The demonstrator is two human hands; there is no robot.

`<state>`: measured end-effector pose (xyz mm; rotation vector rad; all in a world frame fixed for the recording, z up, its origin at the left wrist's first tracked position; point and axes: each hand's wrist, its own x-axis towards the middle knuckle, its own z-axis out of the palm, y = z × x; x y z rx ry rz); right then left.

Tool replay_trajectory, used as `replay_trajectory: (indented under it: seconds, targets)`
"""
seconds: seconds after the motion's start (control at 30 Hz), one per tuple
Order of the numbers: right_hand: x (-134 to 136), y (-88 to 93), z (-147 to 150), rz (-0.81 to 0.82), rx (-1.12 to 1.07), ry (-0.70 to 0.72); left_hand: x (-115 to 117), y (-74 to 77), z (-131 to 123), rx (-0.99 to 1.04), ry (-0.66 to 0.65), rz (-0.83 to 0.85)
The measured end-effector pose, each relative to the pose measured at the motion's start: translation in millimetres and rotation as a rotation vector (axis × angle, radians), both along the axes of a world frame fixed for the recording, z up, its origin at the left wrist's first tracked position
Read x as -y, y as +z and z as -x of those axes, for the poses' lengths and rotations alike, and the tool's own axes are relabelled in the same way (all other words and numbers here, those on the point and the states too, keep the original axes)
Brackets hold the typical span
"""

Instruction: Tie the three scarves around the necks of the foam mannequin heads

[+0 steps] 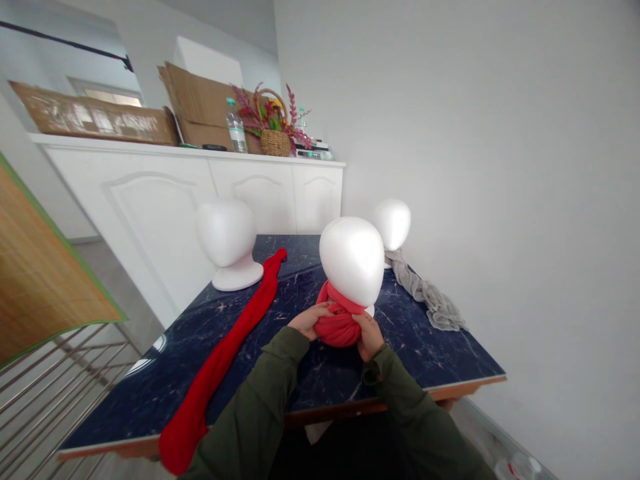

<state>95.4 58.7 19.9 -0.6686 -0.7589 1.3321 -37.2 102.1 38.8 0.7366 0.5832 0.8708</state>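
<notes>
A white mannequin head [353,259] stands near the middle of the dark blue table [300,280], tilted in my view. Around its neck is wrapped a coral-red scarf [339,328], bunched up at the front. My left hand [311,320] grips the scarf's left side, thumb on top. On the right side, my right hand [369,335] pinches the scarf's edge close under the head. A bright red scarf [225,353] lies stretched out on the left, its near end hanging over the table edge. The undersides of both hands' fingers are partly hidden.
At the left stands a bare white mannequin head [227,233]. Farther right, another mannequin head [393,223] wears a grey scarf [423,293] trailing across the table. Behind is a white cabinet [160,193] with cardboard boxes, a bottle and a flower basket [275,141]. A metal rack [65,373] borders the left.
</notes>
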Motion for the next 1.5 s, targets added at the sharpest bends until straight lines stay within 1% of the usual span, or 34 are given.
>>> replay_trajectory:
  seconds: [0.13, 0.23, 0.4, 0.53, 0.73, 0.8, 0.87, 0.9, 1.03, 1.07, 1.1, 1.3, 1.37, 1.43, 1.5]
  targets:
    - [1.9, 6.7, 0.4, 0.031, -0.068, 0.036, 0.9, 1.9, 0.4, 0.022, 0.009, 0.031]
    - [-1.1, 5.2, -3.4, 0.029, -0.07, 0.047, 2.5, 5.8, 1.6, 0.075, 0.016, 0.066]
    - [-8.9, -10.3, -8.3, 0.069, 0.088, -0.096, 1.5, 11.0, 5.0, 0.199, 0.074, 0.121]
    - [-8.6, -19.6, -8.9, 0.056, 0.137, -0.15, -0.6, 12.9, 9.8, 0.271, 0.105, 0.167]
    - [-6.3, -16.6, -5.4, 0.025, 0.116, -0.224, 1.5, 18.5, 15.4, 0.266, 0.09, 0.211]
    - [-6.2, -13.7, -4.4, 0.034, 0.097, -0.221, 3.1, 20.1, 16.6, 0.249, 0.093, 0.209]
    - [-5.3, -10.7, -5.0, 0.056, 0.089, -0.173, 4.3, 20.2, 17.7, 0.222, 0.109, 0.205]
    - [-4.5, -9.2, -5.9, 0.069, 0.091, -0.106, 4.4, 19.5, 18.2, 0.205, 0.122, 0.203]
    - [0.4, -4.8, -10.8, 0.063, 0.086, 0.281, 1.3, 13.9, 19.1, 0.127, 0.177, 0.208]
    - [1.8, -4.0, -11.4, 0.044, 0.069, 0.332, 0.1, 12.4, 18.9, 0.108, 0.185, 0.212]
    - [3.1, -3.3, -11.5, 0.023, 0.048, 0.343, -0.9, 11.0, 18.6, 0.092, 0.19, 0.215]
    - [10.3, 6.6, -9.2, -0.02, -0.053, 0.284, -2.2, 7.6, 16.0, 0.018, 0.176, 0.218]
    - [11.1, 10.0, -10.0, -0.022, -0.046, 0.251, -2.7, 7.5, 15.6, -0.003, 0.16, 0.211]
    - [10.2, 9.8, -11.8, 0.009, 0.07, 0.182, -4.0, 7.6, 15.6, -0.023, 0.15, 0.198]
    - [7.7, 4.7, -13.7, 0.048, 0.286, 0.05, -5.9, 8.3, 16.2, -0.05, 0.147, 0.174]
